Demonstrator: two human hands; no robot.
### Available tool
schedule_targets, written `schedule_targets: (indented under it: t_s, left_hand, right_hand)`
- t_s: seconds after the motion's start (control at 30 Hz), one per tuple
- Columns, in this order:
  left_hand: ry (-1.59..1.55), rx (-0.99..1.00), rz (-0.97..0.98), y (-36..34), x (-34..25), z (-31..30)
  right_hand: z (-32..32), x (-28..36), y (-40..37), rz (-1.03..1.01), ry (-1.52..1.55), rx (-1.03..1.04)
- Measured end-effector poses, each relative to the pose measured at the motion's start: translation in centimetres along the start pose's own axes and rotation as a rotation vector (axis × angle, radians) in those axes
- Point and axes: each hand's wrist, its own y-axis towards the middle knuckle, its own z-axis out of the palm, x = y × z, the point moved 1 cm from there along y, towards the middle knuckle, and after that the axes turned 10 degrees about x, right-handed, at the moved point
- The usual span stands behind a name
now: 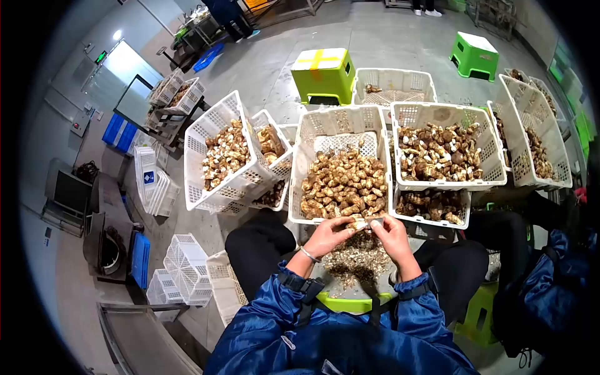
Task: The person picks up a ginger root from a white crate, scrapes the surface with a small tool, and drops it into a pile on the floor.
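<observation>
My left hand (329,237) is closed on a small pale brown mushroom (357,225), held just over the front rim of the middle white basket (340,115). Close beside it, my right hand (394,237) has its fingers pinched at the mushroom's other side; what they grip is too small to make out. Many brown mushrooms (344,181) lie in the middle basket. Below my hands, between my knees, is a pile of pale and dark scraps (356,259). A silver bracelet (309,255) is on my left wrist.
White baskets of mushrooms stand left (194,162) and right (450,182). Green stools (323,78) (475,56) are beyond them. Stacked white crates (187,269) are at the lower left. A co-worker's blue sleeve (562,269) is at the right; another person (228,15) stands far back.
</observation>
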Motion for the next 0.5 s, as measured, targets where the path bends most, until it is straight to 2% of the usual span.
schedule_targets:
  t_s: [0.03, 0.07, 0.1, 0.17, 0.2, 0.23, 0.3, 0.33, 0.43, 0.47, 0.5]
  left_hand:
    - [-0.036, -0.001, -0.036, -0.2, -0.6, 0.0]
    - [-0.030, -0.006, 0.031, 0.3, 0.2, 0.0]
    - [-0.026, -0.011, 0.093, 0.5, 1.1, 0.0]
    - [-0.095, -0.004, 0.047, 0.3, 1.3, 0.1]
    - [-0.128, 0.000, 0.025, 0.3, 1.3, 0.1]
    - [-0.151, -0.002, 0.020, 0.3, 1.3, 0.1]
    - [-0.197, -0.009, 0.014, 0.5, 1.2, 0.1]
    - [-0.280, 0.017, 0.005, 0.5, 1.3, 0.2]
    - [-0.531, 0.098, -0.034, 0.2, 1.6, 0.5]
    - [-0.736, 0.105, -0.030, 0.2, 1.7, 1.0]
    - [-0.788, 0.101, -0.035, 0.2, 1.5, 1.2]
  right_hand:
    - [0.4, 0.4, -0.1, -0.047, 0.016, 0.010]
    - [1.2, -0.9, 0.2, -0.229, -0.114, -0.060]
    - [1.3, 0.4, 0.0, -0.300, -0.252, -0.071]
    - [0.4, 1.0, -0.4, 0.074, -0.046, 0.021]
    - [0.6, 0.8, 0.3, -0.008, 0.129, 0.006]
    - [0.1, 0.7, 0.0, -0.003, 0.073, 0.017]
    - [1.1, 0.9, 0.1, -0.210, -0.003, -0.024]
    - [1.3, 1.1, -0.1, -0.267, -0.153, -0.050]
    - [0.4, 1.0, -0.2, 0.034, 0.071, 0.023]
    - [0.4, -1.6, 0.6, -0.055, 0.173, -0.029]
    - [0.3, -1.4, 0.6, -0.062, 0.133, -0.044]
